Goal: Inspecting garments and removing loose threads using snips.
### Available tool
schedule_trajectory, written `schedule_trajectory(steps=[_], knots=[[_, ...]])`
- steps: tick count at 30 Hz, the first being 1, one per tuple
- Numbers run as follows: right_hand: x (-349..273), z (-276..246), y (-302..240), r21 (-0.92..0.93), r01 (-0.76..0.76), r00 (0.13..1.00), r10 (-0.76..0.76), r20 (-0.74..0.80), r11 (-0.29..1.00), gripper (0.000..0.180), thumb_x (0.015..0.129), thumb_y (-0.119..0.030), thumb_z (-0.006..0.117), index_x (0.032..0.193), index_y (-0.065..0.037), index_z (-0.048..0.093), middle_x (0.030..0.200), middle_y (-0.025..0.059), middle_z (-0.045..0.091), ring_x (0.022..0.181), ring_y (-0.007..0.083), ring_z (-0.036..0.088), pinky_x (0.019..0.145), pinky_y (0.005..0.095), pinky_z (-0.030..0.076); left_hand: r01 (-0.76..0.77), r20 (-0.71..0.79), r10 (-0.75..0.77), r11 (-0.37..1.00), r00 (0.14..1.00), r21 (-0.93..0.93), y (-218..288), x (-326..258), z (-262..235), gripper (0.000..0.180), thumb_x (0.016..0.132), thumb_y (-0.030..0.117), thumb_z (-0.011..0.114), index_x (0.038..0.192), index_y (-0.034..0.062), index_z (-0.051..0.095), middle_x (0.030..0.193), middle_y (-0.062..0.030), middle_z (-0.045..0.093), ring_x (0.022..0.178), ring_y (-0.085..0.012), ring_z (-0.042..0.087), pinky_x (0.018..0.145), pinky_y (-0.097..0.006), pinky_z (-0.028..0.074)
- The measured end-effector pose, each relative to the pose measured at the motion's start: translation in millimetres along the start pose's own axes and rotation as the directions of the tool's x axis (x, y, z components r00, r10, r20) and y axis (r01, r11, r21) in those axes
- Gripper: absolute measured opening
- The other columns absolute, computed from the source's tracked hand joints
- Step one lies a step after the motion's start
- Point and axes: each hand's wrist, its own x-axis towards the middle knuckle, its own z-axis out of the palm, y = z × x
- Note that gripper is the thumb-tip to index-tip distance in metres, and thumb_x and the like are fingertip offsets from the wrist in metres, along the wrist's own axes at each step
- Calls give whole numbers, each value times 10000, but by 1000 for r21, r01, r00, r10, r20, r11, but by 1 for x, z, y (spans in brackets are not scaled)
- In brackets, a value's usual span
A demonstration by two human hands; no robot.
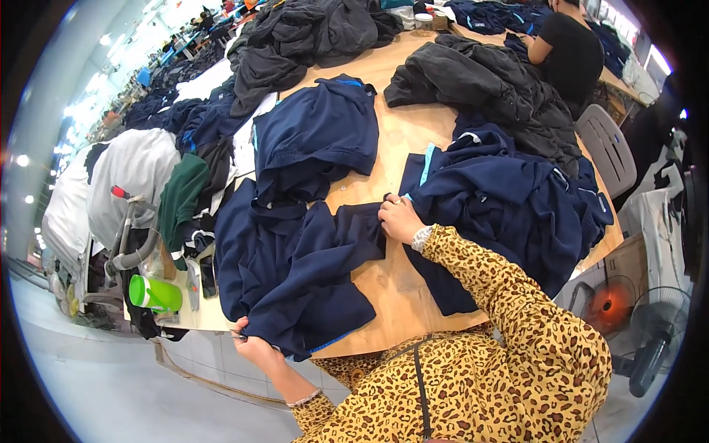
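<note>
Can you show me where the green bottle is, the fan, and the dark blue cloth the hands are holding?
Green bottle (156,293): head view, middle of its side.
Fan (656,334): head view, on its dark round cage.
Blue cloth (310,258): head view, flat middle part between both hands.

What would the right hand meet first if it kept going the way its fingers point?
The right hand points up-left across the table, so probably the folded navy garment beyond it, past a strip of bare wooden tabletop; depth is uncertain.
</note>
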Motion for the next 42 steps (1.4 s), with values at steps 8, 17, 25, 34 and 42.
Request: schedule_trajectory(steps=[8, 17, 25, 34, 42], knots=[[-48, -116, -10, 957, -93, 986, 158, 50, 275, 84, 877, -77, 588, 912, -1, 586, 855, -16, 594, 777, 57, 536, 723, 207, 445, -84, -126, 75, 994, 989, -71, -7, 40, -7, 224, 784, -52, 489, 967, 45, 573, 966, -136, 575, 873, -255, 589, 782, -330, 523], [-152, -52, 34, 788, -566, 742, 565, 360, 241, 131, 829, -33, 637, 947, 12, 601, 806, -6, 586, 746, 62, 536, 689, 207, 445, -480, 466, 193, 595, 864, 644, -11, 15, 37, 209, 819, -11, 567, 1022, 14, 604, 1115, -115, 553, 771, -207, 608, 652, -293, 484], [-160, -46, 23, 883, -419, 784, 575, 233, 213, 216, 810, -23, 634, 1019, -9, 583, 875, 47, 590, 784, 118, 566, 731, 245, 464, -580, 929, -154, 744, 336, 333, -73, -145, 94, 252, 752, 215, 739, 821, 19, 597, 782, -124, 596, 741, -283, 624, 638, -369, 494], [-174, -29, -71, 809, -572, 672, 487, 558, -139, 291, 885, -207, 632, 1064, 20, 602, 983, 50, 631, 794, 86, 588, 707, 225, 493, -657, 926, 126, 739, 356, 151, -110, -155, 80, 99, 740, 41, 676, 820, 29, 618, 756, -110, 588, 621, -267, 592, 562, -334, 486], [-139, -29, -65, 753, -528, 704, 293, 647, -393, 206, 897, -228, 608, 999, -50, 614, 918, 37, 652, 823, 130, 622, 755, 271, 512, -754, 920, 388, 622, 59, -214, -69, -153, 72, 281, 594, 2, 678, 865, 56, 628, 765, -69, 579, 622, -232, 600, 536, -316, 498]])
